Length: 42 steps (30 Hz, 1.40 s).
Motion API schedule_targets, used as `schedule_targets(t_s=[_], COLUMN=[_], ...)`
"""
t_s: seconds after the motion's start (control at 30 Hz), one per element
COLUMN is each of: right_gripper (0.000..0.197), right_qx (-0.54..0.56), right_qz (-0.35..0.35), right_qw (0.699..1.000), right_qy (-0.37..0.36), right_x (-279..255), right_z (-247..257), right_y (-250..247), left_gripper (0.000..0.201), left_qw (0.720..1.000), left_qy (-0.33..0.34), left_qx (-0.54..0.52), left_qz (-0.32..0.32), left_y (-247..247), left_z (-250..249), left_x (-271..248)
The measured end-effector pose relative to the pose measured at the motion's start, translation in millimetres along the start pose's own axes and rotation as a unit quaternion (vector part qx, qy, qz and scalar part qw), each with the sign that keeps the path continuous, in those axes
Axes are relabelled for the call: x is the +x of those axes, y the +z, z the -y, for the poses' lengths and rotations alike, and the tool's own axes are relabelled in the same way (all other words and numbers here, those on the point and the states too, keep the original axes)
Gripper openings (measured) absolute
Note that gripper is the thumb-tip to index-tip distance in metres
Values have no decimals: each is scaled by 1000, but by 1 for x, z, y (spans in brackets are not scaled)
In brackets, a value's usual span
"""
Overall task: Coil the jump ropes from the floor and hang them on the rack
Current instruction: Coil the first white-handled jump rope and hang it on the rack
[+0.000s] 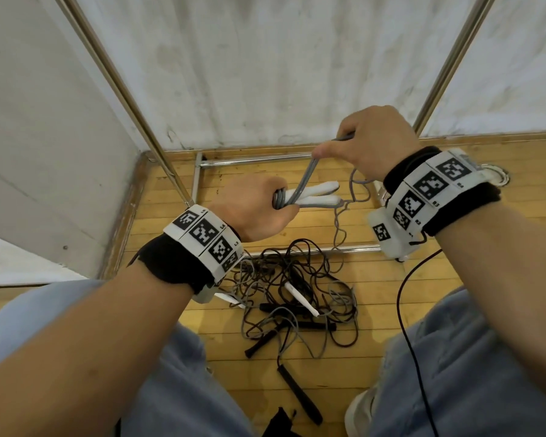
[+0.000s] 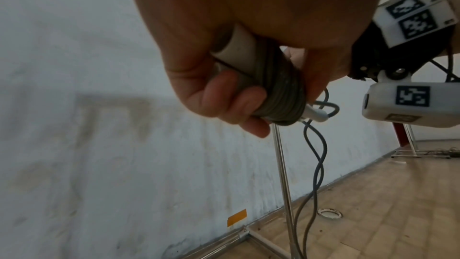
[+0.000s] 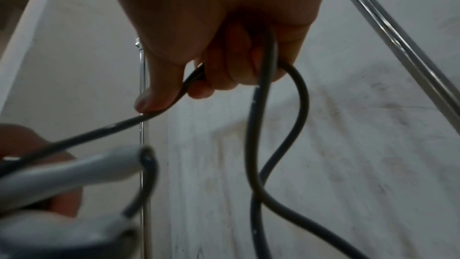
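Pale blue denim trouser legs (image 1: 177, 389) fill the foreground. Left hand (image 1: 252, 209) grips two smooth white plastic handles (image 1: 316, 193), grey cord (image 2: 281, 90) wound around them in tight turns. Tangled black and grey jump ropes (image 1: 297, 298) lie on wood-strip floor (image 1: 360, 279). Right hand (image 1: 375, 137) pinches the taut grey cord. Chrome rack tubing (image 1: 252, 159) stands behind.

Open air between raised hands and wall (image 1: 265, 74); no obstruction there.
Slanted rack pole (image 1: 130, 99) at left, second pole (image 1: 451, 61) at right: lateral limits.
Base rails (image 1: 252, 160) low on floor (image 1: 375, 272), ahead of hands.
Grey cord (image 1: 344, 216) hanging from right hand (image 1: 372, 140) down to floor, crossing gap between hands.
Tangled rope pile (image 1: 300, 298) directly below hands, between knees.
Black cable (image 1: 407, 326) trailing along right leg.
Bare floor strip right of pile.
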State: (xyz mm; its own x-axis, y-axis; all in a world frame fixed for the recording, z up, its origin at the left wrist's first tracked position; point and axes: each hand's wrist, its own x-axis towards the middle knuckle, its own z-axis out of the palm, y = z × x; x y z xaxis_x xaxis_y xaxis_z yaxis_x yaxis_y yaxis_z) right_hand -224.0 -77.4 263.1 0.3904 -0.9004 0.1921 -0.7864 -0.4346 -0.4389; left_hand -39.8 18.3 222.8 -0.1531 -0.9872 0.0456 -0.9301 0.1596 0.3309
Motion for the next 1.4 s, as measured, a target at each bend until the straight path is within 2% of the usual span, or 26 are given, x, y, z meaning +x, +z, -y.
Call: schedule_targets(t_s=[0.1, 0.2, 0.27, 0.33, 0.37, 0.47, 0.57, 0.67, 0.73, 0.87, 0.9, 0.97, 1.03, 1.1, 1.17, 1.27, 1.3, 1.4], right_gripper=[54, 52, 42, 25, 27, 44, 60, 60, 55, 14, 13, 20, 26, 20, 17, 12, 15, 20], right_qx=[64, 166, 223, 313, 327, 221, 281, 344, 315, 210, 178, 38, -55, 3, 136, 361, 372, 287], right_qz=[60, 103, 135, 169, 172, 172, 216, 237, 212, 105, 79, 28, 2, 13, 77, 214, 228, 158], right_qw=[996, 981, 965, 933, 928, 960, 934, 907, 924, 972, 980, 997, 997, 1000, 987, 906, 899, 944], right_qy=[-4, 9, 22, 47, 54, 16, 33, 58, 34, -29, -45, -66, -48, -3, 37, 60, 49, 21], right_x=[3, 1, 1, 0, 0, -7, -19, -27, -30, -33, -33, -28, -21, -17, -19, -27, -28, -24], right_z=[-5, -9, -8, -3, -1, 11, 27, 39, 41, 44, 43, 36, 29, 30, 34, 44, 45, 41], right_y=[1, 6, 11, 18, 22, 35, 48, 54, 53, 55, 56, 57, 55, 56, 58, 54, 53, 52], left_gripper=[21, 20, 22, 29, 33, 37, 37, 29, 23, 9, 8, 10, 15, 20, 22, 15, 14, 16], left_qw=[999, 993, 988, 981, 975, 942, 901, 883, 882, 889, 891, 898, 905, 906, 906, 904, 903, 920], left_qy=[29, 49, 48, 38, 30, -19, -54, -63, -70, -88, -87, -77, -65, -53, -42, -44, -54, -99], left_qx=[-26, -98, -131, -170, -198, -305, -397, -427, -422, -388, -384, -378, -377, -386, -389, -382, -372, -285], left_qz=[-5, -43, -60, -81, -95, -137, -164, -183, -195, -227, -228, -213, -185, -165, -163, -189, -206, -251], left_y=[-6, -15, -20, -24, -26, -31, -33, -33, -32, -32, -32, -30, -26, -23, -25, -31, -33, -33], left_z=[-5, -7, -10, -13, -14, -14, -13, -11, -8, -4, -3, -5, -11, -16, -19, -13, -9, 5], left_x=[-6, -11, -13, -14, -14, -11, -7, -5, -3, 4, 5, 5, 4, 3, 4, 5, 6, 9])
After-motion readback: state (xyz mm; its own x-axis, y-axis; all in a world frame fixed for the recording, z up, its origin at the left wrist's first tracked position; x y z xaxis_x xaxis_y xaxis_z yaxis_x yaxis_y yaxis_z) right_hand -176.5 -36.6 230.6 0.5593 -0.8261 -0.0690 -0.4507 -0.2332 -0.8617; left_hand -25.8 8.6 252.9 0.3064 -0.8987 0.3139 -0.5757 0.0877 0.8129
